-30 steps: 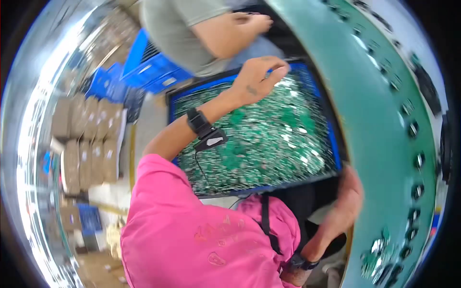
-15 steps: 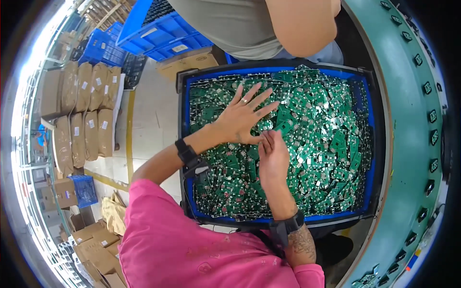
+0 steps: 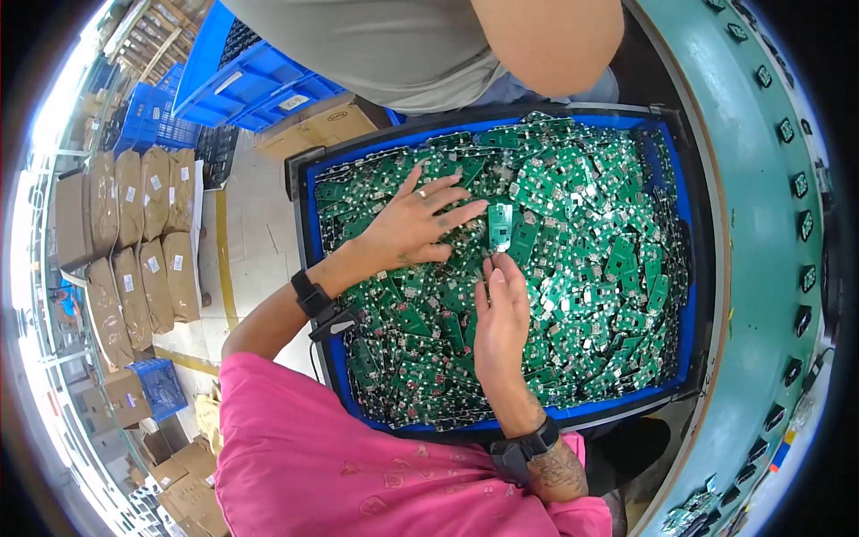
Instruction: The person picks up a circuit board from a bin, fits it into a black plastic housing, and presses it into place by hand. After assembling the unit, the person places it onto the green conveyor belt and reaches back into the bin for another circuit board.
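Note:
A large bin with a blue inner wall (image 3: 687,331) and dark rim holds a deep heap of small green circuit boards (image 3: 608,331). Over its left half, my left hand (image 3: 413,224) rests with fingers spread on the boards, a ring on one finger. Just right of it, my right hand (image 3: 503,327) pinches the near end of one circuit board (image 3: 501,229) between thumb and fingers. That board is raised a little from the heap and catches the light. The tip of my left index finger is close to its left edge.
Along the right runs a green work surface (image 3: 747,233) with a row of small dark parts. A person in a grey shirt (image 3: 376,45) is at the bin's far side. Blue crates (image 3: 259,89), brown wrapped packages (image 3: 157,188) and cardboard boxes (image 3: 188,474) stand at the left.
My right fingers, earlier up against my left thumb, now hold a circuit board in plain sight. My left hand has drawn away to the left, and the whole view has shifted slightly.

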{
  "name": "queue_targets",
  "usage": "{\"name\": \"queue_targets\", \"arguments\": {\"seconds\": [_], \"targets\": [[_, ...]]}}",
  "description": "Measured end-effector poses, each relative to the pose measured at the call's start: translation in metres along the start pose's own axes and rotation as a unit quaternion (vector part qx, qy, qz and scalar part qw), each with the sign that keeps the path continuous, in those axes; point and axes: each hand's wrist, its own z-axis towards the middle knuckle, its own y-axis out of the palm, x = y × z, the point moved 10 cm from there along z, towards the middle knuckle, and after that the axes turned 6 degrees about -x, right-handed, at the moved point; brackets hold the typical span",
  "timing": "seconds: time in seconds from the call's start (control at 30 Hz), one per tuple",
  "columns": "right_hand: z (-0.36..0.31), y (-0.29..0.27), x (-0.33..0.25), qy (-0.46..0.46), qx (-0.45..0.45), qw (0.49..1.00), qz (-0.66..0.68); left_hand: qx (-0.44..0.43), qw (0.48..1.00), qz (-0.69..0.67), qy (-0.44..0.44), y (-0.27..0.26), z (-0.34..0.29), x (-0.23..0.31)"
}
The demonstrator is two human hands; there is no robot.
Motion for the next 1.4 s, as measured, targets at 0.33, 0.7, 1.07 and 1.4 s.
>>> {"name": "queue_targets", "arguments": {"seconds": [0.33,0.7,1.07,1.4], "targets": [[-0.015,0.067,-0.001,-0.203,-0.096,0.903,-0.367,0.221,0.939,-0.237,-0.116,-0.040,-0.036,-0.050],[0.031,0.041,0.030,-0.079,0.031,0.996,-0.005,0.279,0.931,-0.198,-0.130,-0.048,-0.053,-0.056],[0.036,0.075,0.004,-0.230,0.006,0.907,-0.352,0.144,0.960,-0.207,-0.121,-0.032,-0.036,-0.065],[0.062,0.062,0.040,0.001,-0.052,0.928,0.368,0.191,0.922,-0.122,-0.315,-0.018,-0.018,-0.019]]}}
